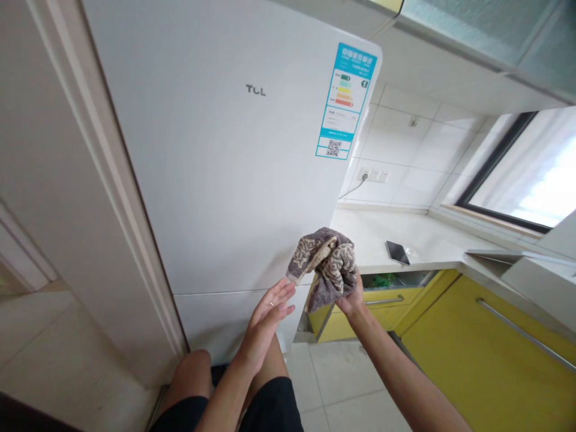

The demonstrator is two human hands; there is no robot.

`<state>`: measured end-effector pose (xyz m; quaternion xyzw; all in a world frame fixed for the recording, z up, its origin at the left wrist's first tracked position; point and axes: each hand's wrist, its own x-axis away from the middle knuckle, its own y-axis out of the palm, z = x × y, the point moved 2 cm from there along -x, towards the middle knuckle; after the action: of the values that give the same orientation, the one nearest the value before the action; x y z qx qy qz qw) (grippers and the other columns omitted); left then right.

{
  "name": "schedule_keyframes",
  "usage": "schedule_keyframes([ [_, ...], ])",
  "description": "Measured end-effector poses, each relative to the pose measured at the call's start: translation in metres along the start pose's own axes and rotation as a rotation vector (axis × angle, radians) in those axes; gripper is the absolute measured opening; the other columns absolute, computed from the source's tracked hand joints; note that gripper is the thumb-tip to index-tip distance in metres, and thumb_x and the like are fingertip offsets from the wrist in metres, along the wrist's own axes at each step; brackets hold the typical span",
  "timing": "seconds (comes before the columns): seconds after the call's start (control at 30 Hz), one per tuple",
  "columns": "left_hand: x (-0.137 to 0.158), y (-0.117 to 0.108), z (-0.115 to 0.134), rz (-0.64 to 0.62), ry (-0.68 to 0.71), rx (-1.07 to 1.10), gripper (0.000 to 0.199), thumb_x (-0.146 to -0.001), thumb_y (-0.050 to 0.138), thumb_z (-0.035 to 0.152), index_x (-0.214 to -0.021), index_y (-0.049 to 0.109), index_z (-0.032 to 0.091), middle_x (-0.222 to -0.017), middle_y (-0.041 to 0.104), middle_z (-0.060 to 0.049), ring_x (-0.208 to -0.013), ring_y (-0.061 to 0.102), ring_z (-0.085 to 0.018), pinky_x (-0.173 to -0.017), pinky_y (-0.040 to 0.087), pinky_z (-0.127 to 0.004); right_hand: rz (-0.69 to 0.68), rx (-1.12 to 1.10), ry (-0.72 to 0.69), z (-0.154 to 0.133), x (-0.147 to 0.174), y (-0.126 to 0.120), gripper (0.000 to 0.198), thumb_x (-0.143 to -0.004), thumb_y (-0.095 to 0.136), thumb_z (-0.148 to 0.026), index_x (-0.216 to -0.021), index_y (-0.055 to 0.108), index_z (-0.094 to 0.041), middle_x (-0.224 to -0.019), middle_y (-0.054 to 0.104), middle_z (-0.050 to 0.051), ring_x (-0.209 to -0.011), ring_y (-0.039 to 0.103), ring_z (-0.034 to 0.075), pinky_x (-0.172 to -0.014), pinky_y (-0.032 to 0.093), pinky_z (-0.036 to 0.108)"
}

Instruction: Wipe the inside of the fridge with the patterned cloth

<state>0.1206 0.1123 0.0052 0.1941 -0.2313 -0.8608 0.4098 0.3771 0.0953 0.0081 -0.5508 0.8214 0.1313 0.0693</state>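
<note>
A tall white fridge [225, 168] fills the middle of the head view, its door closed. My right hand [353, 297] grips a bunched brown patterned cloth [326, 264] held up against the fridge's right edge. My left hand [270, 309] is open with its fingers spread, just below and left of the cloth's hanging corner, close to the fridge front. Whether the left fingertips touch the cloth I cannot tell.
A blue energy label [345, 102] sticks on the fridge's upper right. A white counter [432, 240] carries a dark phone [398, 252]. Yellow cabinets [486, 354] run along the right, with one drawer [382, 300] open. A door frame [112, 180] stands at left, a window [526, 186] at right.
</note>
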Motion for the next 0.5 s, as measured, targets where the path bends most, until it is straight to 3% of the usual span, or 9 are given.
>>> schedule_keyframes([
  [0.2, 0.016, -0.059, -0.062, 0.224, -0.254, -0.182, 0.071, -0.066, 0.083, 0.066, -0.118, 0.072, 0.020, -0.127, 0.072, -0.018, -0.122, 0.066, -0.036, -0.102, 0.052, -0.047, 0.420, -0.030, -0.074, -0.034, -0.049, -0.084, 0.066, -0.076, 0.057, -0.074, -0.120, 0.066, -0.024, -0.114, 0.075, 0.008, -0.108, 0.070, 0.029, -0.090, 0.060, 0.047],
  [0.3, 0.027, -0.096, -0.099, 0.337, -0.311, -0.297, 0.079, -0.056, 0.081, 0.077, -0.112, 0.074, 0.021, -0.121, 0.075, -0.018, -0.123, 0.066, -0.039, -0.106, 0.050, -0.052, 0.743, 0.252, -0.093, -0.047, -0.071, -0.116, 0.071, -0.074, 0.063, -0.064, -0.128, 0.057, -0.019, -0.122, 0.071, 0.009, -0.106, 0.069, 0.025, -0.090, 0.060, 0.040],
  [0.37, 0.035, -0.114, -0.123, 0.352, -0.347, -0.350, 0.081, -0.051, 0.079, 0.082, -0.106, 0.075, 0.022, -0.120, 0.075, -0.018, -0.125, 0.064, -0.042, -0.109, 0.048, -0.056, 0.907, 0.455, -0.082, -0.052, -0.084, -0.132, 0.079, -0.071, 0.067, -0.060, -0.135, 0.050, -0.016, -0.132, 0.066, 0.013, -0.117, 0.065, 0.026, -0.101, 0.054, 0.040],
  [0.43, 0.045, -0.124, -0.140, 0.387, -0.300, -0.417, 0.077, -0.055, 0.076, 0.082, -0.104, 0.076, 0.023, -0.123, 0.074, -0.018, -0.128, 0.061, -0.043, -0.114, 0.044, -0.057, 0.965, 0.586, -0.036, -0.051, -0.097, -0.143, 0.085, -0.068, 0.073, -0.055, -0.139, 0.047, -0.015, -0.140, 0.060, 0.017, -0.128, 0.058, 0.030, -0.112, 0.045, 0.044],
  [0.5, 0.057, -0.121, -0.152, 0.355, -0.267, -0.560, 0.065, -0.062, 0.076, 0.077, -0.104, 0.078, 0.028, -0.126, 0.072, -0.017, -0.135, 0.055, -0.046, -0.118, 0.039, -0.059, 0.928, 0.719, 0.046, -0.044, -0.110, -0.148, 0.083, -0.066, 0.077, -0.049, -0.137, 0.051, -0.014, -0.138, 0.060, 0.020, -0.130, 0.056, 0.035, -0.114, 0.041, 0.049],
])
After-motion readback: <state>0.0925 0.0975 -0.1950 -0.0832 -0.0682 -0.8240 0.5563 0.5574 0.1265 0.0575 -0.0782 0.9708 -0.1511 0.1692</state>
